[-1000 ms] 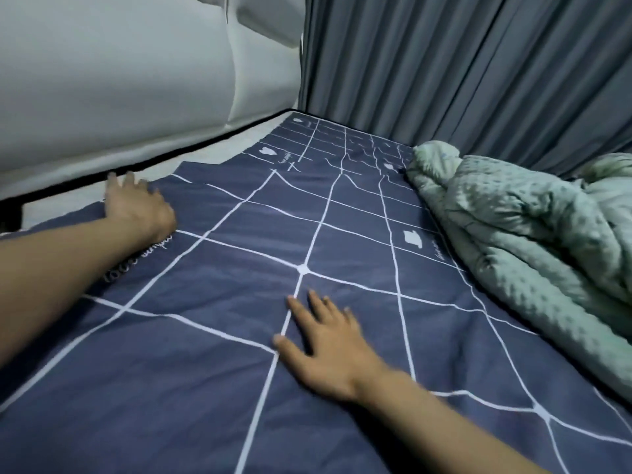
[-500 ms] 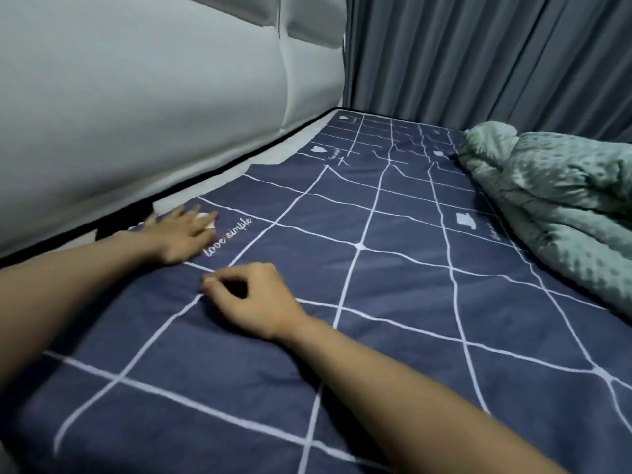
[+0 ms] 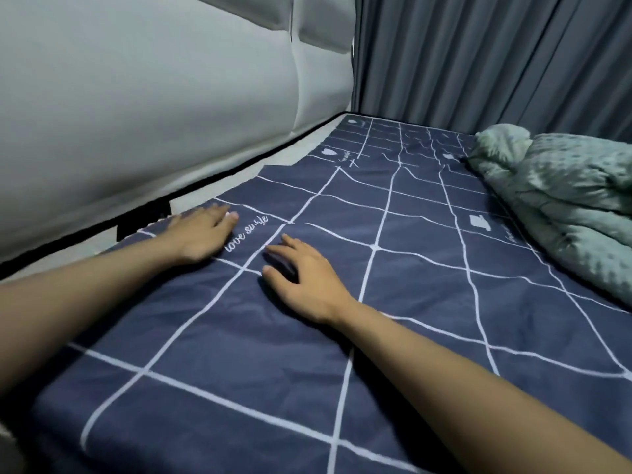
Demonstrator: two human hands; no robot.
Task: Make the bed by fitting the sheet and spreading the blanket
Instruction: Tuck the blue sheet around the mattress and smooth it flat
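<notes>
The right hand (image 3: 304,278), curled half a second ago, now lies spread on the sheet (image 3: 393,302) at 4 o'clock of the flat left hand (image 3: 201,234), indicating smoothing continues.

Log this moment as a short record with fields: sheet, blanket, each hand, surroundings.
sheet: navy sheet with white grid lines, spread over the bed; its edge by the headboard leaves a strip of pale mattress bare
blanket: green dotted blanket, bunched on the sheet's right side, not spread
left hand: flat on the sheet near its headboard edge, beside the "love simple" print
right hand: palm down on the sheet, fingers spread, no grip
surroundings: padded headboard at left, grey curtain behind
</notes>
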